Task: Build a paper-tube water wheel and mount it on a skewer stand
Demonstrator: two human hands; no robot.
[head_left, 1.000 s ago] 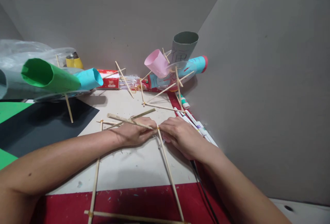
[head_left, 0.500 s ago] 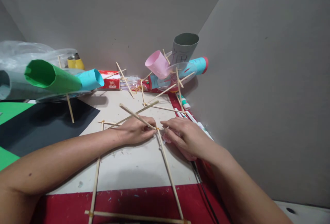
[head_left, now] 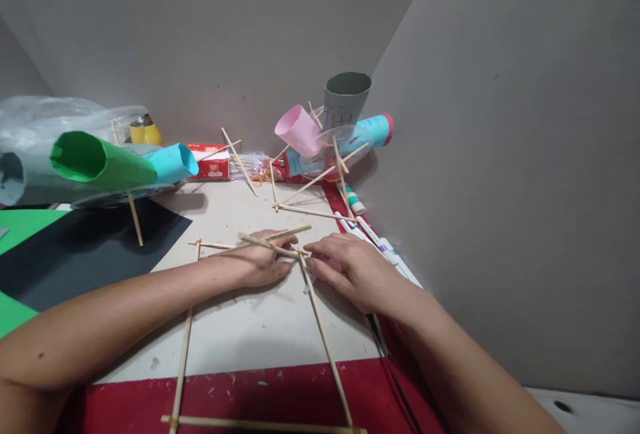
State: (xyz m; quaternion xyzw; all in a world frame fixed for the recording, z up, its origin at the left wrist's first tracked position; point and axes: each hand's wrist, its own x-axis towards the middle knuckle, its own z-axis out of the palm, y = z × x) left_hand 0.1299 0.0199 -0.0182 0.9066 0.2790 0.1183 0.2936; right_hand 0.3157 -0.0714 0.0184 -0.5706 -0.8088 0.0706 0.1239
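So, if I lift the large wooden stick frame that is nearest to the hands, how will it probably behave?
The wooden stick frame will probably feel light for its size: thin sticks surround an open middle. Each stick looks fairly stiff, since the long sides run straight. The corners might twist, because yellowish bands, apparently elastic, seem to bind them.
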